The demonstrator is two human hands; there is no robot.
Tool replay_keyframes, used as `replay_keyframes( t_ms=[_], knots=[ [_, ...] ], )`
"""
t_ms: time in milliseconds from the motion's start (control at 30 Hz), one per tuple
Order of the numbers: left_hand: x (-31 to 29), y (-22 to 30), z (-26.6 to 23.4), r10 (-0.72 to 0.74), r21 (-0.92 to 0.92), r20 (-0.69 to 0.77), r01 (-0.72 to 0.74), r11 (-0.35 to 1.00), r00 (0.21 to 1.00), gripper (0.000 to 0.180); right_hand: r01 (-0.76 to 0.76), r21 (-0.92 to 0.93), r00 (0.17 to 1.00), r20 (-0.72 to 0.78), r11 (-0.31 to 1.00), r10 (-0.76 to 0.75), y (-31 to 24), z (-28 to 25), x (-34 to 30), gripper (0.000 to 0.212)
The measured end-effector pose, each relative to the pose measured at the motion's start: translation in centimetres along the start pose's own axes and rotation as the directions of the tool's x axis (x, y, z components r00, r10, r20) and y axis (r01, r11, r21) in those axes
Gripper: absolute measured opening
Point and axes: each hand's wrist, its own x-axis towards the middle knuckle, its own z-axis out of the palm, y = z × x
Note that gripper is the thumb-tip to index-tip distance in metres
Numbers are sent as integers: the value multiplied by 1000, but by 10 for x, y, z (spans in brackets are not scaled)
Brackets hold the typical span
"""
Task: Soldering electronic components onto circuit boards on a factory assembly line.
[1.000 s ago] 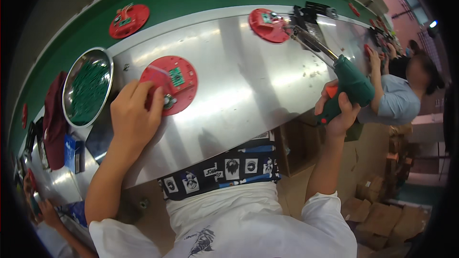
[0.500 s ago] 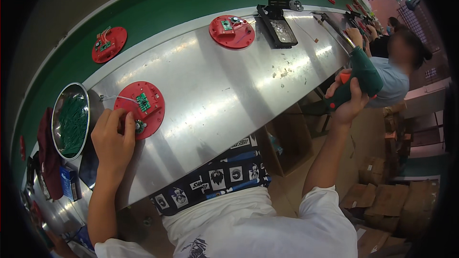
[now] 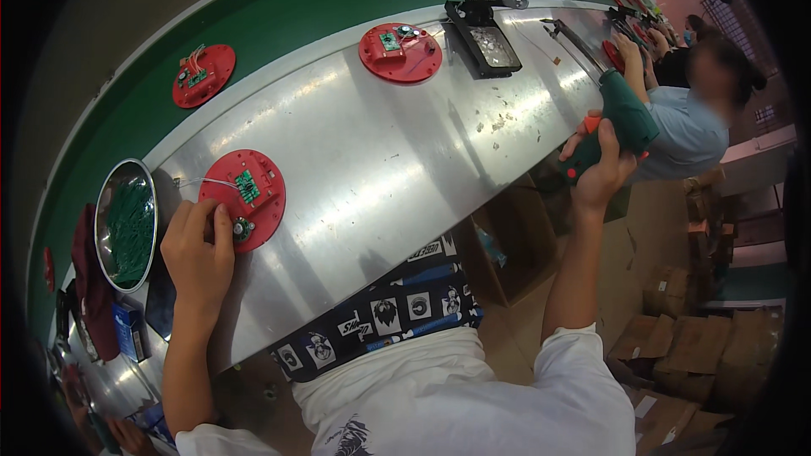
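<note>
My left hand (image 3: 198,245) is at the left edge of a red round plastic cover (image 3: 269,181) lying on the metal bench. Its thumb and fingers are curled together on that edge, next to a small round part on a green board (image 3: 242,229). A second green circuit board (image 3: 247,187) sits on the cover, with white wires running left from it. In my right hand (image 3: 604,165) is a green soldering gun (image 3: 628,116), gripped by its handle and raised beyond the bench's front edge. Its long metal tip points away, to the upper left.
A metal bowl (image 3: 154,241) of green wires stands left of the cover. Another red cover (image 3: 401,52) lies farther along the bench, beside a black soldering stand (image 3: 492,49). More covers lie on the green belt (image 3: 279,17). A co-worker (image 3: 688,127) is at the right; cardboard boxes (image 3: 693,346) are on the floor.
My right hand has brought the soldering gun slightly left, over toward the bench. The cover on the green belt has shifted right. My left hand stays on the near cover.
</note>
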Motion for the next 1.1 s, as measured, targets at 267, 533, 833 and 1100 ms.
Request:
replay_keyframes(
  t_ms=[267,533,833,1100],
  knots=[
    [0,-2,-11,69,-43,-85,-73,996,994,3,-30,109,983,185,994,10,-1,48,-56,38],
    [0,6,5,189,-170,-145,-212,962,971,13,-378,101,713,667,920,219,-11,87,-115,52],
    [-2,-4,6,198,-161,-114,-215,963,974,10,-161,78,503,864,984,14,4,113,-125,36],
    [-2,-6,9,195,-192,-142,-220,957,971,9,-419,29,631,728,907,268,-17,130,-129,22]
  ],
)
